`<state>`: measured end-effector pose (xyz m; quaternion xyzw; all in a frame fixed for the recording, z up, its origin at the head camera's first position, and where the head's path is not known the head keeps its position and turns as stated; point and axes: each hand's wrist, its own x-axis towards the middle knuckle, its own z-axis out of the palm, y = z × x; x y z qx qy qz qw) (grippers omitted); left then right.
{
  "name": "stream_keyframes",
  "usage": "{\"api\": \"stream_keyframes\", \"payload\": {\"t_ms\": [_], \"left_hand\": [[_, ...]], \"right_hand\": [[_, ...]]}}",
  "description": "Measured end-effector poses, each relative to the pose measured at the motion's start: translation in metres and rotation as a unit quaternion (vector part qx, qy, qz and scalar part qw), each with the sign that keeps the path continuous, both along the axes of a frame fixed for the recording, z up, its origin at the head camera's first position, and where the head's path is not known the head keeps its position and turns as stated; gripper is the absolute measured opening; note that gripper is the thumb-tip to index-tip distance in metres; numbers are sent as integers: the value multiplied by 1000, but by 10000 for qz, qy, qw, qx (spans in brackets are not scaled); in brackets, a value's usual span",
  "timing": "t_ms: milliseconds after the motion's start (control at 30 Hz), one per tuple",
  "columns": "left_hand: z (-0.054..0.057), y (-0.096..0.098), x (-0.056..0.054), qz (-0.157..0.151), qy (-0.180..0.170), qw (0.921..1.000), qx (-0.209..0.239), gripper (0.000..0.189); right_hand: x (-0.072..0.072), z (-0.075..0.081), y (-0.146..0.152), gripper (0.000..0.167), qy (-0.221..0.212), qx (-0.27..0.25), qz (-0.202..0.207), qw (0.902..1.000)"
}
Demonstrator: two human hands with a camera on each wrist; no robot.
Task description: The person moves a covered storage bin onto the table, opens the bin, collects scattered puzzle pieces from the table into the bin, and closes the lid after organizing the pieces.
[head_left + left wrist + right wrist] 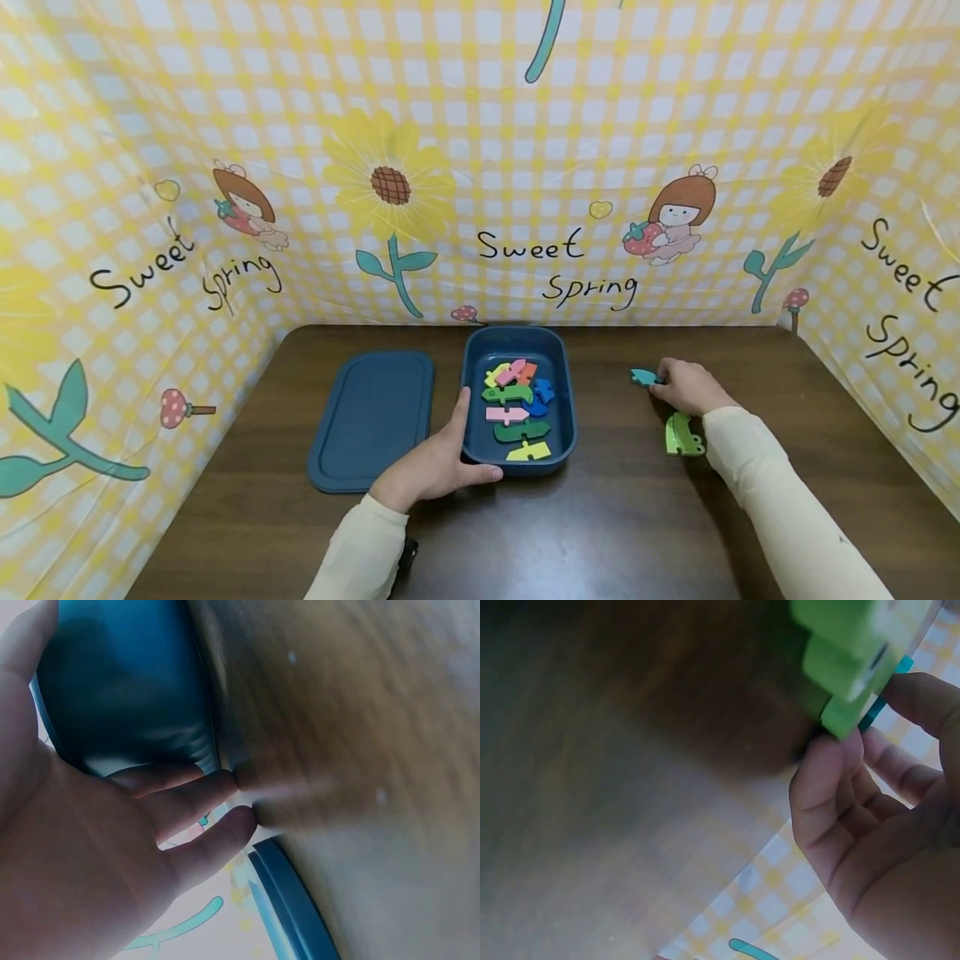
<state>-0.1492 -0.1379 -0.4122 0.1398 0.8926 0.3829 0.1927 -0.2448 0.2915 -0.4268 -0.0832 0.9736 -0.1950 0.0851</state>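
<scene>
My left hand [431, 467] rests against the left side and front left corner of a dark blue box [525, 469], its fingers fairly straight and the thumb spread along the front. Inside the box lie several colourful puzzle pieces, among them a green piece [506, 393], a pink piece [507, 415], a dark green piece [521, 430] and a yellow piece [529, 451]. Over at the right, my right hand [692, 387] pinches a teal puzzle piece [642, 377] close to the table. A light green puzzle piece with round bumps [681, 437] lies just below that hand, large in the right wrist view.
A flat dark blue lid [375, 417] lies on the brown wooden table [615, 533], left of the box. Yellow checked cloth [510, 167] with flowers and lettering hangs behind the table and along both sides.
</scene>
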Motion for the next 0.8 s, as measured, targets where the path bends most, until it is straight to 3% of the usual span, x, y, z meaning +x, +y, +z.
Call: {"api": "stream_keyframes", "payload": {"t_ms": [467, 800], "left_hand": [[-2, 1, 0, -48, -12, 10000, -22, 127], [-1, 0, -1, -62, 46, 10000, -21, 126]], "right_hand": [[6, 4, -5, 31, -69, -77, -133, 9999], [8, 10, -10, 34, 209, -280, -53, 9994]]}}
